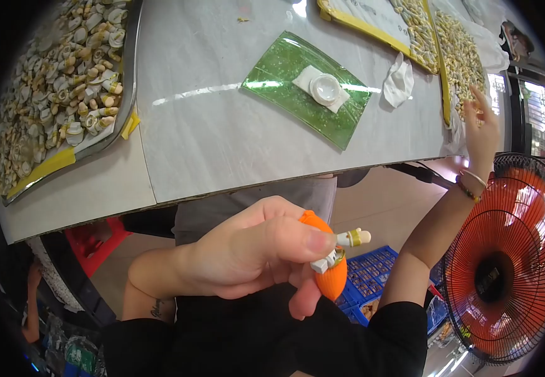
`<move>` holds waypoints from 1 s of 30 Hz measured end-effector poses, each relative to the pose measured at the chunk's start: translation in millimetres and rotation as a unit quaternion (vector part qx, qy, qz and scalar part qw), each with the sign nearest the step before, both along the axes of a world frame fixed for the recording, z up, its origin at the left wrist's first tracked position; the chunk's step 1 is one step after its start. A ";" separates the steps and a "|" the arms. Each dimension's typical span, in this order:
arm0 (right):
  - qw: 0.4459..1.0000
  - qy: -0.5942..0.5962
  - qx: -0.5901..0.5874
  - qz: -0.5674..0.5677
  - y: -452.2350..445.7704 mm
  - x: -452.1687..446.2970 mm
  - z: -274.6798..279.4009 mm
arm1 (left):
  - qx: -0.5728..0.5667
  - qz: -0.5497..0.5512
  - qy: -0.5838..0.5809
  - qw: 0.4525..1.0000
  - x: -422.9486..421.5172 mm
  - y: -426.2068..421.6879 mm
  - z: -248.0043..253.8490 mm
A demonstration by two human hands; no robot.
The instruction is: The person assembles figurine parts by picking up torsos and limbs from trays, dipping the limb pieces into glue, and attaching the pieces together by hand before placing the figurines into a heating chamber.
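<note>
My left hand is closed in front of my chest, its thumb and fingers around an orange carrot-shaped piece. Small white parts sit against that piece by the thumb tip. Among them, a tiny figure part with a yellow band and a pale peach end sticks out to the right. At the right edge of the table, my right hand reaches over a tray of small yellowish parts. Its fingers are apart, with nothing visible in them.
A green glass plate carries a round white dish on a folded pad. Crumpled white tissue lies beside it. A yellow-edged tray of small figure parts stands left. An orange fan is close to my right arm; blue crates are below.
</note>
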State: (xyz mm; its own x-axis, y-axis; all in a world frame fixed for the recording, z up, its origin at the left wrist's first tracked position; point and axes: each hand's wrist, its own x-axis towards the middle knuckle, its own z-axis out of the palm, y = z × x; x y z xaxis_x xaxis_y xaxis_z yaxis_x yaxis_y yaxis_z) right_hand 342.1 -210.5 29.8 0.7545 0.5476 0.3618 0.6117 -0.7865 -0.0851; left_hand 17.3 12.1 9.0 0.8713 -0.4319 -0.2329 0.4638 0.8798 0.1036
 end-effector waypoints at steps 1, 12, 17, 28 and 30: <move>0.996 0.072 -0.035 -0.044 -4.8 8.5 -4.2 | 0.012 0.009 -0.004 1.000 -0.4 0.3 0.3; 0.998 0.037 0.041 -0.023 14.1 6.0 -12.4 | 0.193 0.201 -0.061 0.958 -6.5 2.3 -12.8; 0.994 0.015 0.106 -0.020 21.8 0.9 -13.6 | 0.120 0.203 -0.089 0.968 -7.0 4.1 -14.9; 0.933 0.156 0.298 0.124 42.7 -52.2 9.7 | 0.241 0.237 -0.114 0.934 -13.4 5.2 -11.5; 0.909 0.193 0.307 0.206 60.9 -88.6 17.3 | 0.362 0.275 -0.151 0.877 -11.3 5.2 -11.9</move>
State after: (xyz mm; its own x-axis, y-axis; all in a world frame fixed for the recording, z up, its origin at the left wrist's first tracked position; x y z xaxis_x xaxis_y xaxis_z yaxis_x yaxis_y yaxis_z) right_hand 253.5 -149.6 47.1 0.6673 0.5957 0.4470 0.6748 -0.2297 -0.7013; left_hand 6.0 17.2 -2.8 0.9708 0.2400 0.0055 -0.1562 0.6141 0.7736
